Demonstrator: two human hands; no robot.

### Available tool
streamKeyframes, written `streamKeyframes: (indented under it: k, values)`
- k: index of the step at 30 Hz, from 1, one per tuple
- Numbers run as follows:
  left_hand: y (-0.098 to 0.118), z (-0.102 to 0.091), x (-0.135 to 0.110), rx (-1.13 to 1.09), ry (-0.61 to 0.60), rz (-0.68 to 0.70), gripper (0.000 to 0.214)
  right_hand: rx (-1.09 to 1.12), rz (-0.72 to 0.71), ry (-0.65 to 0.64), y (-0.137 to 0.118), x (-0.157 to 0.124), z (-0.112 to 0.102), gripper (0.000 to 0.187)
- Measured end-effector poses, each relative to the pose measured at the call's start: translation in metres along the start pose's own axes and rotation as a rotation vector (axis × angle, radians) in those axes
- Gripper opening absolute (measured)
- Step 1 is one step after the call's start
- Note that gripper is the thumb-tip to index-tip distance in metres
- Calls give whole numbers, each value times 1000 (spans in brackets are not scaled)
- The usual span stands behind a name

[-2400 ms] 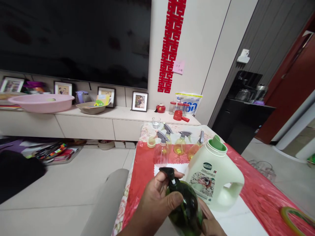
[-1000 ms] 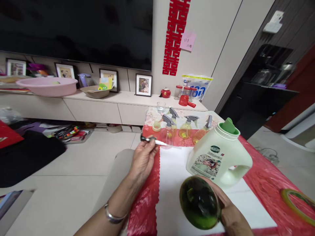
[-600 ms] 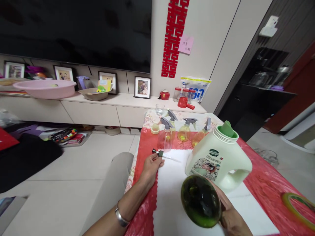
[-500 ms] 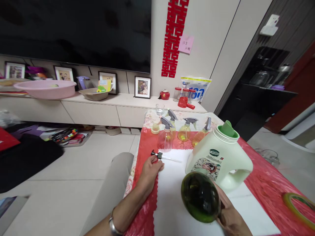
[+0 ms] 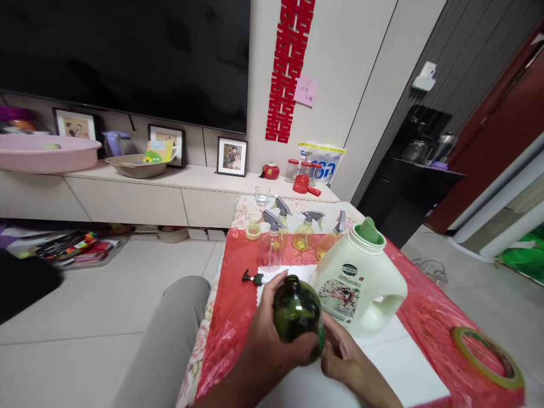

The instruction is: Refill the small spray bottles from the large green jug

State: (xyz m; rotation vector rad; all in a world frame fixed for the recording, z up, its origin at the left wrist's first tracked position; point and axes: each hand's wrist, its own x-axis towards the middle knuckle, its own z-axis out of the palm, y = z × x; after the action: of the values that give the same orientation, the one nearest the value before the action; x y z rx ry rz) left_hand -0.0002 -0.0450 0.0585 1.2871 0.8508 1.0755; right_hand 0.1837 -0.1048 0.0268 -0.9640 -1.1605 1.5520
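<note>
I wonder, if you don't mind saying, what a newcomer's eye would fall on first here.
Probably the dark green bottle, its neck uncapped, gripped by the left hand at the table's near side, with the right hand at its side. Just beyond and to the right stands a large pale green jug. Behind, a bright red cutout strip runs down the wall beside the big black television.

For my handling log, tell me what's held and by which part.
The green bottle, by its body: the left grip wraps its side; the right grip is at its lower side, contact unclear.
</note>
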Motion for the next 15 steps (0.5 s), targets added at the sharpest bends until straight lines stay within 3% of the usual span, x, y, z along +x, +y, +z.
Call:
streamKeyframes:
  k: [2, 4, 5, 7, 9, 10, 12, 15]
  values:
    - [-4, 0, 11, 41, 125, 19, 84, -165, 38, 44, -11, -22, -21, 75]
    - [-12, 0, 20, 117, 216, 68, 79, -275, -59, 191, -22, -49, -45, 54]
    - [-18, 1, 24, 153, 233, 100, 78, -291, -146, 331, -28, -61, -56, 42]
    - [-32, 3, 28, 216, 224, 161, 77, -202, -419, 727, -39, -77, -69, 29]
    - [-46, 8, 29, 285, 204, 213, 80, -124, -541, 1029, -47, -80, -70, 38]
    - [-53, 9, 28, 318, 186, 234, 81, -112, -546, 1119, -50, -77, -67, 47]
    - [-61, 12, 26, 375, 124, 264, 85, -147, -501, 1172, -53, -65, -61, 69]
    - [-64, 10, 23, 400, 40, 250, 91, -251, -377, 1123, -51, -48, -69, 86]
